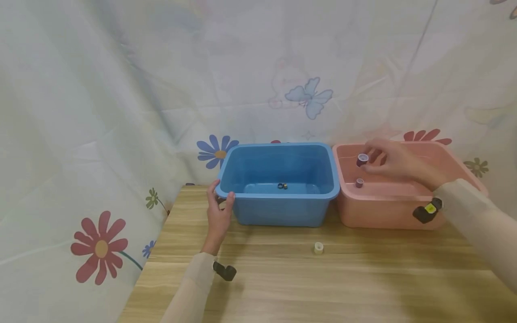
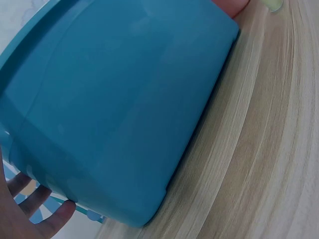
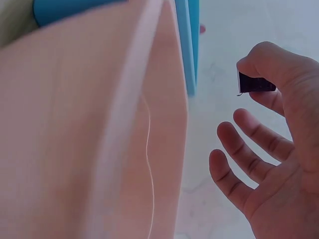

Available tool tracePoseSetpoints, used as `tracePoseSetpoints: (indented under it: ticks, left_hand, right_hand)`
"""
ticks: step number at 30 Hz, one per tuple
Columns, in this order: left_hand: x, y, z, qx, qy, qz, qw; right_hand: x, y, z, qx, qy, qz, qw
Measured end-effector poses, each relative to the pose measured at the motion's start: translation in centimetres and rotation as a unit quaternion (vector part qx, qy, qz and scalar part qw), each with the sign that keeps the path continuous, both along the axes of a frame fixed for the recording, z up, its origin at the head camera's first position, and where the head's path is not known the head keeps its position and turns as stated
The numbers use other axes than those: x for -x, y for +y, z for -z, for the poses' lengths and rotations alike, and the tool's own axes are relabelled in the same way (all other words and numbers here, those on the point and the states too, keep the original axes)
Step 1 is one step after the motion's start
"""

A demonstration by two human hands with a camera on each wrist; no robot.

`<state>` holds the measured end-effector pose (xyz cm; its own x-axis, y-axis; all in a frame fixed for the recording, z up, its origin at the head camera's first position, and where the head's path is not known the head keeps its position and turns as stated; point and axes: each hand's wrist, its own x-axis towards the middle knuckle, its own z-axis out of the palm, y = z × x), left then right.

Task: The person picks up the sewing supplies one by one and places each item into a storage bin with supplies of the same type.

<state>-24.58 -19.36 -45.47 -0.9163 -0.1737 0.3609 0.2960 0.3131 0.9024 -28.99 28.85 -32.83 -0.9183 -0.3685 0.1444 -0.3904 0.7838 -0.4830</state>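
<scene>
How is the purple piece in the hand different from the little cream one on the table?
Color: the purple piece is dark with a pale rim, while the cream piece is light all over.
Place: the right hand pinches the purple piece in the air, while the cream piece sits on the wooden table with no hand touching it.
Both are small and round, with an opening at one end.

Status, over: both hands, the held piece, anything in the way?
Right hand pinching small dark purple cylinder above pink plastic bin. Left hand holding near-left corner of blue plastic bin. No obstruction visible.
</scene>
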Motion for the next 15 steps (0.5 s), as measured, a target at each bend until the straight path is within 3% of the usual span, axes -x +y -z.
tracePoseSetpoints:
  ticks: [4, 8, 15]
  left_hand:
    - [-0.1, -0.1, -0.1, 0.005, -0.001, 0.005, 1.0]
    - [-0.2, -0.2, -0.2, 0.01, 0.0, 0.006, 0.9999]
    - [-0.3, -0.3, -0.5, 0.016, 0.0, 0.008, 0.9998]
  right_hand:
    - [2.2, 0.6, 0.5, 0.037, 0.023, -0.018, 0.9989]
    - [3.8, 1.4, 1.0, 0.045, 0.032, -0.01, 0.9984]
    - [4.6, 3.7, 1.2, 0.023, -0.068, 0.036, 0.9968]
